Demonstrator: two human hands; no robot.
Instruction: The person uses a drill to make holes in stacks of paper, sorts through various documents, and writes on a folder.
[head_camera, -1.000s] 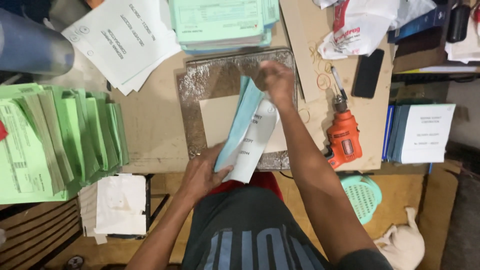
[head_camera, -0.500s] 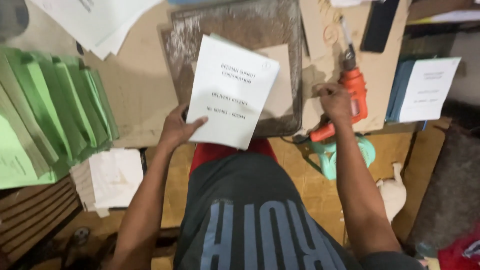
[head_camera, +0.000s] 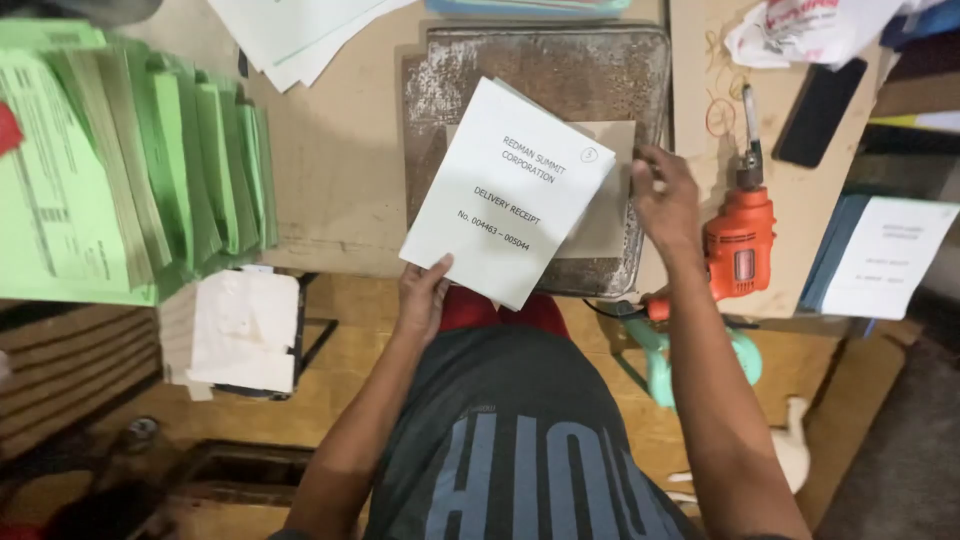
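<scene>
1. Green paper stacks (head_camera: 120, 170): fanned in overlapping rows at the far left of the table (head_camera: 335, 170), edges tilted, reaching almost to the table's front edge
2. White pad (head_camera: 245, 330): lies below the table edge on a low dark stand, just under the green stacks
3. Loose white sheets (head_camera: 300, 35): spread at the top of the table, left of centre, partly cut off by the frame
4. Left hand (head_camera: 425, 295): grips the lower left corner of the booklet, thumb on the printed cover, the other fingers hidden beneath it
5. White booklet (head_camera: 505, 190): a thick pad with a white printed cover, tilted with its top leaning right; it lies over the cardboard piece and the board, its lower edge overhanging the table front
6. Worn metal board (head_camera: 560, 65): dark, scuffed, flat on the table centre under the booklet
7. Cardboard piece (head_camera: 610, 215): tan, flat on the board, showing to the right of the booklet
8. Right hand (head_camera: 670, 195): fingers loosely curled and pressed down on the right edge of the cardboard piece, holding nothing, just beside the booklet
9. Orange drill (head_camera: 738, 235): lies on the table right of that hand, bit pointing away
10. Black phone (head_camera: 820, 110): flat, upper right
11. Blue-backed pad (head_camera: 880, 255): white cover, at the far right
</scene>
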